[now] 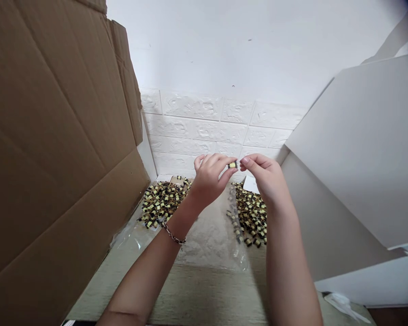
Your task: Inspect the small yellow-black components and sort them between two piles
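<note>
Left hand (209, 175) grips the component (232, 165); right hand (268, 176) stands just beside it.
The left hand, the nearer of the two, grasps the small yellow-and-black component between thumb and index finger, at that hand's two o'clock. The axis through the component's black ends runs roughly nine to three. The right hand is at three o'clock from it, slightly apart, thumb and forefinger drawn close together; whether they pinch anything cannot be told. Beneath, a clear plastic bag (207, 244) lies at seven o'clock on the tabletop (204, 294), between a left pile (165, 199) of similar parts at eight and a right pile (251, 212) at five. The white wall (204, 129) stands at twelve.
</note>
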`<control>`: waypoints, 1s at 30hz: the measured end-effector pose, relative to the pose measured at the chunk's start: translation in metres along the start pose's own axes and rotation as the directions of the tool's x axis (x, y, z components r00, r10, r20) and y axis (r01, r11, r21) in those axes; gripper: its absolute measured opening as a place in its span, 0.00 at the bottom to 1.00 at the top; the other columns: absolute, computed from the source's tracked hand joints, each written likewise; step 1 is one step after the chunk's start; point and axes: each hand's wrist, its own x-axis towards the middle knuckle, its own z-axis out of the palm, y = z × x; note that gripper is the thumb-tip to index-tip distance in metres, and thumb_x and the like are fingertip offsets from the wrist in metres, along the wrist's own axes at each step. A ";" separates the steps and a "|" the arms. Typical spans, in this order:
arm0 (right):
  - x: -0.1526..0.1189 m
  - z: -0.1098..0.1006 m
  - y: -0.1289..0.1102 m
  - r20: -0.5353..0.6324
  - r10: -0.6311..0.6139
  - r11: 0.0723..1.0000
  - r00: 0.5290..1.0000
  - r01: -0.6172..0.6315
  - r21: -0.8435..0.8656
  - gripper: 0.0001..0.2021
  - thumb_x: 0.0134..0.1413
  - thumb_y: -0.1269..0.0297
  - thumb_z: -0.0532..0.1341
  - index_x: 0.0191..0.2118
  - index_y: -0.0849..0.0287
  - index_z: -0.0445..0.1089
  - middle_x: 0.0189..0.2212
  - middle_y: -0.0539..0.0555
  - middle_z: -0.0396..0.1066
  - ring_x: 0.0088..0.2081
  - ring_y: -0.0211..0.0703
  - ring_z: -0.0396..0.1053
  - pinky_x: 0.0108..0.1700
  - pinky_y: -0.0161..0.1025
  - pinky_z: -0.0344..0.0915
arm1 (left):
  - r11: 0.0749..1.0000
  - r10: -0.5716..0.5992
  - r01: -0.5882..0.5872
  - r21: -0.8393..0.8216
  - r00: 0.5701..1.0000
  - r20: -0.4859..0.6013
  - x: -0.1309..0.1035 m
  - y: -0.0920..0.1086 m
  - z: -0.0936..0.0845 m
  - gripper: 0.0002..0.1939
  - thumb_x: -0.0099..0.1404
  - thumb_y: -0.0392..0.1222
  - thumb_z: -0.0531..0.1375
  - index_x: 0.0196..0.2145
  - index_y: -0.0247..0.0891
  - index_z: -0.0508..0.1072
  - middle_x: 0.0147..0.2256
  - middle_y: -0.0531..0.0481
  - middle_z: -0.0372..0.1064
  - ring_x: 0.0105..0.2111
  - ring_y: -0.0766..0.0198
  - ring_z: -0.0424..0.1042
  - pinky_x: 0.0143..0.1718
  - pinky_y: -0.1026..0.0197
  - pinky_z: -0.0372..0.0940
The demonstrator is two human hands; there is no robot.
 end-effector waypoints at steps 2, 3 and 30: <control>0.000 0.000 0.000 0.000 -0.006 1.000 1.000 0.006 0.020 0.10 0.45 0.58 0.61 0.25 0.60 0.68 0.22 0.48 0.65 0.28 0.33 0.61 0.35 0.33 0.57 | 1.000 0.001 -0.001 -0.001 1.000 -0.007 0.000 0.000 0.000 0.10 0.62 0.46 0.51 0.39 0.43 0.67 0.37 0.54 0.68 0.40 0.66 0.64 0.48 0.58 0.46; 0.000 0.000 0.000 -0.002 -0.009 1.000 1.000 0.009 0.019 0.10 0.44 0.58 0.61 0.25 0.60 0.68 0.22 0.48 0.65 0.28 0.33 0.61 0.34 0.33 0.57 | 1.000 0.000 0.000 0.000 1.000 -0.010 0.000 0.000 0.000 0.10 0.62 0.46 0.51 0.39 0.43 0.67 0.37 0.54 0.68 0.40 0.66 0.64 0.48 0.58 0.46; 0.003 0.007 0.004 -0.237 -0.043 0.994 0.971 0.017 -0.110 0.10 0.44 0.58 0.60 0.24 0.61 0.68 0.20 0.48 0.64 0.25 0.34 0.60 0.31 0.34 0.57 | 0.998 0.011 -0.007 0.056 0.998 -0.063 -0.002 0.000 0.003 0.11 0.62 0.47 0.51 0.38 0.43 0.68 0.36 0.53 0.69 0.39 0.65 0.65 0.50 0.55 0.44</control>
